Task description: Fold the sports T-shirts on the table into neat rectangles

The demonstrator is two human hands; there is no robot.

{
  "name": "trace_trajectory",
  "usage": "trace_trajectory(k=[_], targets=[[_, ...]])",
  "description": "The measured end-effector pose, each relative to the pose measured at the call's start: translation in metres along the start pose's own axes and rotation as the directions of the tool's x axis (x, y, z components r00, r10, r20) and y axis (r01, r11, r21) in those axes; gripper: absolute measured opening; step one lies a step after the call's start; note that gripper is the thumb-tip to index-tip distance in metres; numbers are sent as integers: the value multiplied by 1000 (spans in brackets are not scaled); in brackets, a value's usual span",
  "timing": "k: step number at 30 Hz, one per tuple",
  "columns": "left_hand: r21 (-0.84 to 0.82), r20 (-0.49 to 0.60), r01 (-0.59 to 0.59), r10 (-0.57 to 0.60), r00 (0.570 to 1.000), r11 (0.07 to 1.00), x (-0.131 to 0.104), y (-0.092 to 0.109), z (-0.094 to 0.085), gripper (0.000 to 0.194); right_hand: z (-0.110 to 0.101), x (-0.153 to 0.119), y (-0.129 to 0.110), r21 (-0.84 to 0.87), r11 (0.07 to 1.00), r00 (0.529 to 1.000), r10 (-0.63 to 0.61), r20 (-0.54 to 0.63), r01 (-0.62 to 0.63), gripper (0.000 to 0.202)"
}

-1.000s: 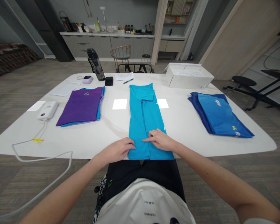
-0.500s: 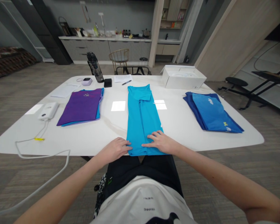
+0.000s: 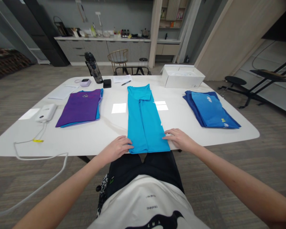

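A bright blue T-shirt [image 3: 146, 127] lies lengthwise before me, folded into a long narrow strip, with a sleeve turned in near its far end. Its near edge reaches the front of the white table [image 3: 109, 135]. My left hand [image 3: 118, 147] rests at the near left corner, its fingertips lying on the fabric. On the opposite side, my right hand [image 3: 181, 139] touches the shirt's right edge with fingers stretched out. Neither hand has the cloth lifted.
Folded purple and blue shirts [image 3: 79, 108] are stacked on the left, dark blue ones [image 3: 211, 109] on the right. A white power strip [image 3: 46, 113] trails its cable over the front edge. Farther back stand a water bottle [image 3: 94, 68], a black wallet-like item [image 3: 107, 83] and a white box [image 3: 183, 76].
My right hand has slid right, from the top of the blue T-shirt to its right edge. The left hand stays at the left corner. The view has shifted slightly.
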State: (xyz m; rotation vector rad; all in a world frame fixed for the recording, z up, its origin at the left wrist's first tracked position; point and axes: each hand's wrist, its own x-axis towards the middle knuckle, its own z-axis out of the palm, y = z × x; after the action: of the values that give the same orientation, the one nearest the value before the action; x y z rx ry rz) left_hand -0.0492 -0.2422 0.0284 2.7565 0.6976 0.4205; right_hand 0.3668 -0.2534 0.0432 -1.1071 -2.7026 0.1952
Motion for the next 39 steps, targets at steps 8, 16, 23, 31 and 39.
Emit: trace_trajectory(k=[8, 16, 23, 31, 39], targets=[[-269, 9, 54, -53, 999, 962, 6, -6, 7, 25, 3, 5, -4, 83, 996, 999, 10, 44, -14, 27], [-590, -42, 273, -366, 929, 760, 38, -8, -21, 25, 0, 42, 7, 484, 865, 973, 208, -103, -133, 23], [-958, -144, 116, -787, 600, 264, 111, -60, -16, 34, 3, 115, 46, 818, 514, 762, 629, -154, -259, 38], [-950, 297, 245, -806, 512, -195, 140, -112, 7, 46, 28, 158, 87, 528, 513, 596, 803, -16, -677, 49], [-998, 61, 45, -851, 522, -44, 155, -112, -2, 49, 28, 166, 93, 659, 588, 692, 708, -139, -469, 39]])
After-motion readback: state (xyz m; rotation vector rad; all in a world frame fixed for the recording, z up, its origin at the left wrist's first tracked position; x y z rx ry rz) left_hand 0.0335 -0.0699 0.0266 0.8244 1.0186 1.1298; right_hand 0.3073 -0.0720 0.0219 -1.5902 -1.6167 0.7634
